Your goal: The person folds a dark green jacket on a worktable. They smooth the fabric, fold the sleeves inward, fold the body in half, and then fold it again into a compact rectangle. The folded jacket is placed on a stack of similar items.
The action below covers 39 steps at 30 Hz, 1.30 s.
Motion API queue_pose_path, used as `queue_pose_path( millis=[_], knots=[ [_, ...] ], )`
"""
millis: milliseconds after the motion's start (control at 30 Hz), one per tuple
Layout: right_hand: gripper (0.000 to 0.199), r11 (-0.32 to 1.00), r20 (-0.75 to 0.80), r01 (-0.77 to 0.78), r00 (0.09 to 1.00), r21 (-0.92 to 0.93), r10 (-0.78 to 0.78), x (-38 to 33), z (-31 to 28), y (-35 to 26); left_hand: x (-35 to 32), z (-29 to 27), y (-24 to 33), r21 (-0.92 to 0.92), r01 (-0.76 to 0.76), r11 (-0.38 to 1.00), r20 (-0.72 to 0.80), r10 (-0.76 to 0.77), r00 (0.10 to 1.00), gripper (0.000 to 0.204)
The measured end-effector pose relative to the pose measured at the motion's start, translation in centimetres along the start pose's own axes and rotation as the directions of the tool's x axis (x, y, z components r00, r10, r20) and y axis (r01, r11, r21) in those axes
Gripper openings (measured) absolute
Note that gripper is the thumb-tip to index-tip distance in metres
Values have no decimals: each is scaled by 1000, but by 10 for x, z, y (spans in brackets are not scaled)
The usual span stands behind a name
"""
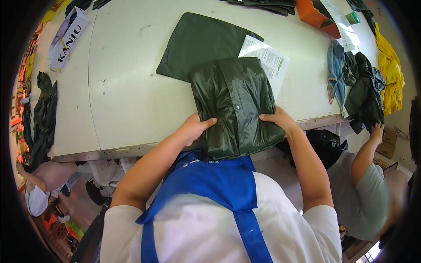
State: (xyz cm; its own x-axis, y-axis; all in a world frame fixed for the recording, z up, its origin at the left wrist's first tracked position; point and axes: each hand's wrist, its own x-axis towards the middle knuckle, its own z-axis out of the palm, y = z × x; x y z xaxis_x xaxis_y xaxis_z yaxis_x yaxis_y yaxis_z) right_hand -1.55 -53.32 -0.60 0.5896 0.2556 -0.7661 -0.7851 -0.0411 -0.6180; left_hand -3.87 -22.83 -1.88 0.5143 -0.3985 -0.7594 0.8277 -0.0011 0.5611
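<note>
A folded dark green rain jacket [237, 101], shiny and with a snap button on its front flap, lies at the table's near edge and hangs partly over it. My left hand [195, 128] grips its left side, thumb on top and fingers underneath. On the opposite side my right hand [280, 120] holds it the same way. Beyond the jacket a flat dark green fabric pouch [197, 46] rests on the table, its near corner covered by the jacket. A printed white sheet [269, 63] sticks out from beneath the jacket at the right.
The white table [127, 87] carries an orange box [318, 19] at the far right and a white printed box [68, 39] at the far left. Dark garments [44, 114] lie on the left. A co-worker's hand [377, 131] touches dark clothing [364, 92] at right, beside yellow garments [390, 70].
</note>
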Motion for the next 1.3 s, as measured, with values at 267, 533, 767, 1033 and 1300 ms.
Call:
queue_pose_path(
  millis=[267,533,767,1033,1300],
  knots=[
    [63,411,-171,49,859,-911,-482,-43,95,-36,31,40,-42,589,-158,793,-220,345,912,33],
    [132,75,-66,-29,831,-997,-553,-49,129,13,-9,72,-15,-334,120,935,130,-80,988,42],
    [101,132,-71,7,817,-991,-573,-32,102,31,-24,35,1,426,-232,874,302,104,948,31],
    [76,90,312,400,819,-912,-481,-83,84,-25,-19,-18,103,241,-423,873,182,388,904,77],
    [71,687,-85,80,975,-722,-203,-106,47,-14,63,0,89,221,-488,844,267,429,863,45]
  ],
)
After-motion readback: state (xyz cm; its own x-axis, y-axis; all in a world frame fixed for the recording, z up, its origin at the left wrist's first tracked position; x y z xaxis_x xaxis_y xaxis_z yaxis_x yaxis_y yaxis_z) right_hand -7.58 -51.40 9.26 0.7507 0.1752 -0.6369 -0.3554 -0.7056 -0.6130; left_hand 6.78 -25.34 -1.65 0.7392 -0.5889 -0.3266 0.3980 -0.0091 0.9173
